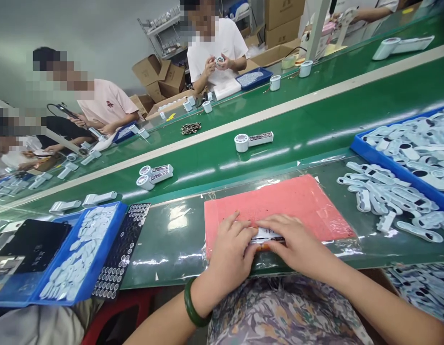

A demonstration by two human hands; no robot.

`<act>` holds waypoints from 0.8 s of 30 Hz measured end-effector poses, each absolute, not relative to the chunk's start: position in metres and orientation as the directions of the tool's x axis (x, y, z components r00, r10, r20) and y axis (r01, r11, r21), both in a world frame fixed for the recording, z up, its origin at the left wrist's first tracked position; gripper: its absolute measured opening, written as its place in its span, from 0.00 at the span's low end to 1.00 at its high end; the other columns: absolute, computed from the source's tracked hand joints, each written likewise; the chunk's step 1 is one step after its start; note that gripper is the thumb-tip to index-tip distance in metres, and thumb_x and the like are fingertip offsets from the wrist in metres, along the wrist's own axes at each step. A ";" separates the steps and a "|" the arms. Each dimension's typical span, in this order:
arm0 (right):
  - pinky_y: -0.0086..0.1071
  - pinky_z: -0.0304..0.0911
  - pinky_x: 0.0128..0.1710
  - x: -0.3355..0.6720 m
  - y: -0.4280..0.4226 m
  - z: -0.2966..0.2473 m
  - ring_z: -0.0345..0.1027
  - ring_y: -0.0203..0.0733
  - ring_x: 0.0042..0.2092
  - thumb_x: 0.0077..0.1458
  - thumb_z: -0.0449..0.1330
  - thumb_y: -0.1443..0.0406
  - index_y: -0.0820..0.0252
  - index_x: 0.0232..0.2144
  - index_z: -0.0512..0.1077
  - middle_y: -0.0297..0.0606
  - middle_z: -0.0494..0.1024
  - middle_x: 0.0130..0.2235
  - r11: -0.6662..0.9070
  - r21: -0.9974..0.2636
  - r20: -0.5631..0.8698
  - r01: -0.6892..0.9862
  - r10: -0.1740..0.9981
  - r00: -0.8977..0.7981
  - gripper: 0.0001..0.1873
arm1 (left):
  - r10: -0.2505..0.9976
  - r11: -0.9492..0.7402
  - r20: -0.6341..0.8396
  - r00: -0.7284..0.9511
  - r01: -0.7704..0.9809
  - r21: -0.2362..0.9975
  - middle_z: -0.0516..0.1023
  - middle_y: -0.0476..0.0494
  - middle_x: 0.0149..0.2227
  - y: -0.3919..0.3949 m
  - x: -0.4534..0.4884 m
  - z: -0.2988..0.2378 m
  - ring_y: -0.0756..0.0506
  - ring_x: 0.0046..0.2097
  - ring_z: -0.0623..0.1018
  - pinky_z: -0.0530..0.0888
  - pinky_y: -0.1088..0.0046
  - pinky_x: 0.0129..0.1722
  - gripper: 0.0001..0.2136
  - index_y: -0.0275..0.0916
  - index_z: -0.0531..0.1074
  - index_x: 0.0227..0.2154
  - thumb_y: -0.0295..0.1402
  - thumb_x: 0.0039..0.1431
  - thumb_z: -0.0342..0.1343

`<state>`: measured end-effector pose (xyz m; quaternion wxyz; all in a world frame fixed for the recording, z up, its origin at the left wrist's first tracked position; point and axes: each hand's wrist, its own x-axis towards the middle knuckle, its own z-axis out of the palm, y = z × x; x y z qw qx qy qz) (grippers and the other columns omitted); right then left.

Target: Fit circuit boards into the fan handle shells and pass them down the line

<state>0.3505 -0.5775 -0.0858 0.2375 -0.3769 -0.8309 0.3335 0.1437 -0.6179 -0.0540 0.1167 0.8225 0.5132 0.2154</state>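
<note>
My left hand (229, 249) and my right hand (293, 242) meet at the near edge of a pink foam mat (279, 203) on the bench. Both have their fingers curled and pressed down on a small white and black part (265, 235) that lies between them, mostly hidden. A green bangle (191, 306) circles my left wrist.
A blue tray (409, 143) of white plastic shells stands at the right, with loose shells (383, 199) beside it. At the left are another blue tray (78, 254) and a black sheet of round lenses (123, 249). Finished white devices (252, 140) lie on the green conveyor. Other people work across it.
</note>
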 end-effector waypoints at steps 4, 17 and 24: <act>0.50 0.62 0.51 0.350 -0.575 -0.091 0.65 0.52 0.51 0.66 0.54 0.66 0.56 0.56 0.67 0.45 0.73 0.50 0.581 -0.645 0.225 0.495 0.764 -0.604 0.17 | 0.894 -0.447 0.187 0.407 0.833 0.325 0.77 0.39 0.51 -0.616 0.148 -0.052 0.33 0.62 0.66 0.65 0.39 0.59 0.10 0.42 0.71 0.47 0.29 0.64 0.51; 0.46 0.63 0.49 0.346 -0.573 -0.089 0.64 0.51 0.48 0.65 0.55 0.67 0.60 0.53 0.68 0.44 0.72 0.46 0.644 -0.595 0.277 0.481 0.726 -0.629 0.15 | 0.850 -0.527 0.114 0.515 0.832 0.173 0.77 0.41 0.50 -0.608 0.151 -0.045 0.36 0.57 0.71 0.63 0.46 0.60 0.12 0.41 0.69 0.48 0.29 0.63 0.52; 0.43 0.62 0.53 0.392 -0.582 -0.080 0.64 0.48 0.52 0.64 0.59 0.64 0.56 0.53 0.68 0.41 0.72 0.50 0.483 -0.707 0.412 0.516 0.875 -0.254 0.16 | 0.737 -0.672 0.066 0.673 0.740 -0.043 0.79 0.41 0.46 -0.554 0.122 -0.026 0.34 0.51 0.74 0.65 0.43 0.56 0.17 0.43 0.71 0.46 0.23 0.54 0.53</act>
